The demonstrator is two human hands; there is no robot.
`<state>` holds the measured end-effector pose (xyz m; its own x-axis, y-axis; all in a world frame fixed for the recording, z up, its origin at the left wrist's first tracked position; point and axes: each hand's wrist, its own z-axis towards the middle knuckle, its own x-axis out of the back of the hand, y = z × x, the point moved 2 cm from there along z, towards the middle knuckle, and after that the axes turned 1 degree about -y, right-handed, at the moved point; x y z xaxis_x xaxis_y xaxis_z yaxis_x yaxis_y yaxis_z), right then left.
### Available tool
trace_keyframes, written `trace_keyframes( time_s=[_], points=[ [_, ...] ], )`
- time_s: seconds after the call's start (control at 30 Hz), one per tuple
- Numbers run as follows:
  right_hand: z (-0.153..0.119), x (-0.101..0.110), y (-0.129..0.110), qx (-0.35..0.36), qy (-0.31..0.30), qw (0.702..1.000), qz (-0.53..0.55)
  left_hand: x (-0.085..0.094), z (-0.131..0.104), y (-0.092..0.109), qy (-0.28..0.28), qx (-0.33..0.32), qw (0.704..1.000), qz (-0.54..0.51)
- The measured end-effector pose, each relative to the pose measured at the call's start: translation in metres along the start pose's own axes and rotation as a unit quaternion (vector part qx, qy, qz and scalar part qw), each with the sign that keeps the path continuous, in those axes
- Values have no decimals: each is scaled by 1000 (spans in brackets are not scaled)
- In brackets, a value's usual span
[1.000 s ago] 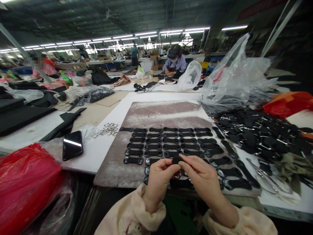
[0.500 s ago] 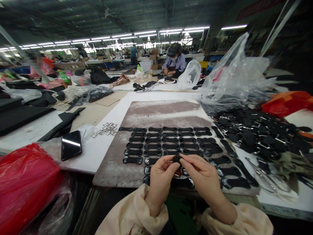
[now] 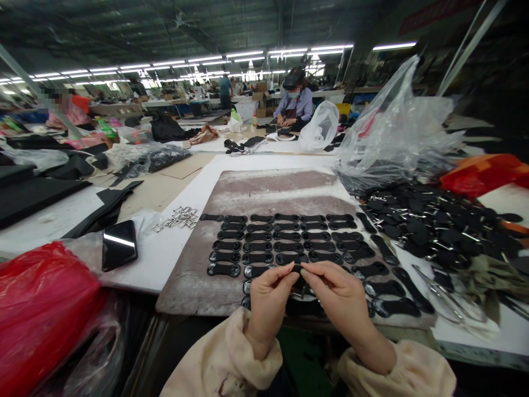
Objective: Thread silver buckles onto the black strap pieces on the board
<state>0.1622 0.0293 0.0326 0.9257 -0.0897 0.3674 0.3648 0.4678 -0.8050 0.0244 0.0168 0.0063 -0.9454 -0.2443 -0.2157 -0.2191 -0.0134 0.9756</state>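
Fingers of both hands pinch a small black piece.

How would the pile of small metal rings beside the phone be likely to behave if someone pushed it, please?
The metal rings would probably slide and scatter, since they lie loose on a smooth-looking white surface. Each looks stiff, being thin shiny wire. Some might catch on one another, as their open frames overlap.

Beyond the grip, black dumbbell-shaped strips lie in rows on a flat brown board; leftward lie silver metal rings, then a black rectangular phone; rightward, heaped black round-ended pieces.
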Motion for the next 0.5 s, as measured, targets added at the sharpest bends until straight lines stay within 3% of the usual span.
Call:
trace_keyframes(
  time_s=[0.13,0.33,0.5],
  points=[
    [0,-1,4,-37,-7,999,2,-1,1,2,-6,11,1000,-6],
    [-2,-6,17,-223,-43,969,101,4,7,-1,-14,62,997,-39],
    [-1,-5,17,-234,-97,963,94,5,7,-1,-25,57,998,-13]
  ],
)
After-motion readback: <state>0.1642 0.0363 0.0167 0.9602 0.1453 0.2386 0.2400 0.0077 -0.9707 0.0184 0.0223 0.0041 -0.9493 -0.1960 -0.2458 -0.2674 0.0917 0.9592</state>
